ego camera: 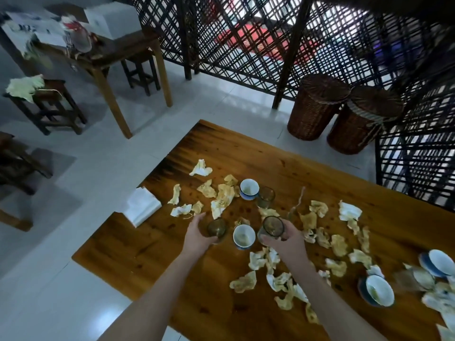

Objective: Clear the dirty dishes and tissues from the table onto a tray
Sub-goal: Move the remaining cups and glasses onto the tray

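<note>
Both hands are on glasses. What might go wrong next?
1. The left hand grips the left glass and the right hand the right glass, with a white cup close between them; either could knock it.
2. No tray is in view, so both glasses may need carrying and could slip.

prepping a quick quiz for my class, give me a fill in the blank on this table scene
1. The left hand grips a dark ___.
2. Between it and the right hand stands a cup, blue outside and ___ inside.
3. Beyond the table stand ___ wicker baskets.
Missing words: glass; white; two.
</note>
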The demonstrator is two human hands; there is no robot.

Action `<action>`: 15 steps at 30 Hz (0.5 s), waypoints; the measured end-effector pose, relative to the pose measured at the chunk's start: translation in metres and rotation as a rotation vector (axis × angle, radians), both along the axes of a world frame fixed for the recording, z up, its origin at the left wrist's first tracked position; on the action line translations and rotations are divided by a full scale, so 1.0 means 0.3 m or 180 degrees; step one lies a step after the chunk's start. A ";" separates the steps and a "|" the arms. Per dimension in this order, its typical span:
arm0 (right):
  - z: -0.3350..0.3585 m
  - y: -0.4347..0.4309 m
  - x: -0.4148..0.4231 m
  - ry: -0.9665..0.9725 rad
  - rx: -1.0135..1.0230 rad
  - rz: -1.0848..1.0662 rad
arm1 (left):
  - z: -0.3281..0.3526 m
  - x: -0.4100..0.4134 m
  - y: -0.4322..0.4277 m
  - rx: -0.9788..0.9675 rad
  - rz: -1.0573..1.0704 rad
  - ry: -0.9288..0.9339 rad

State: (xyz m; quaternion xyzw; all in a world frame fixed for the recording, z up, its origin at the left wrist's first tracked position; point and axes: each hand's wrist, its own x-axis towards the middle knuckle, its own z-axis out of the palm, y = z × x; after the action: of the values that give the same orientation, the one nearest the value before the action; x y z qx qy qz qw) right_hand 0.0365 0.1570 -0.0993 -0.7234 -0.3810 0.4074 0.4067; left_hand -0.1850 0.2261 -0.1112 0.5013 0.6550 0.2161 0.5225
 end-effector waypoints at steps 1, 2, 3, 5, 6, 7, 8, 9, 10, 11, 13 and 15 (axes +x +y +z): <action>-0.010 0.003 0.003 -0.0022 -0.0019 -0.0033 | -0.013 0.000 0.013 -0.0069 -0.0068 -0.0018; -0.018 0.004 0.006 -0.0004 -0.0057 -0.0084 | -0.025 0.001 0.024 -0.0146 -0.0138 -0.0058; -0.026 0.004 0.011 0.0025 -0.0108 -0.0143 | -0.036 0.004 0.034 -0.0219 -0.0204 -0.0122; -0.044 -0.004 0.027 0.0036 -0.0178 -0.0193 | -0.051 0.013 0.046 -0.0261 -0.0358 -0.0231; -0.051 -0.008 0.036 0.0047 -0.0199 -0.0214 | -0.057 0.019 0.051 -0.0241 -0.0452 -0.0229; -0.055 -0.013 0.046 0.0065 -0.0222 -0.0253 | -0.063 0.025 0.055 -0.0215 -0.0527 -0.0194; -0.057 -0.016 0.053 0.0074 -0.0253 -0.0295 | -0.069 0.030 0.058 -0.0185 -0.0572 -0.0138; -0.060 -0.020 0.059 0.0066 -0.0285 -0.0331 | -0.073 0.032 0.060 -0.0145 -0.0591 -0.0083; -0.062 -0.025 0.067 0.0057 -0.0313 -0.0368 | -0.077 0.036 0.060 -0.0098 -0.0599 -0.0044; -0.062 -0.029 0.075 0.0050 -0.0333 -0.0397 | -0.080 0.039 0.059 -0.0048 -0.0591 -0.0023; -0.053 -0.044 0.088 0.0069 -0.0319 -0.0437 | -0.080 0.047 0.052 0.0057 -0.0515 0.0004; -0.042 -0.063 0.101 0.0120 -0.0230 -0.0463 | -0.072 0.058 0.044 0.0165 -0.0370 0.0016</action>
State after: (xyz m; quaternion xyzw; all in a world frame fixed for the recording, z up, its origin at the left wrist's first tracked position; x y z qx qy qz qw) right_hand 0.0669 0.1380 -0.1118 -0.7556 -0.3048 0.4039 0.4160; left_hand -0.1677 0.2394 -0.1327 0.5524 0.6202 0.2009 0.5194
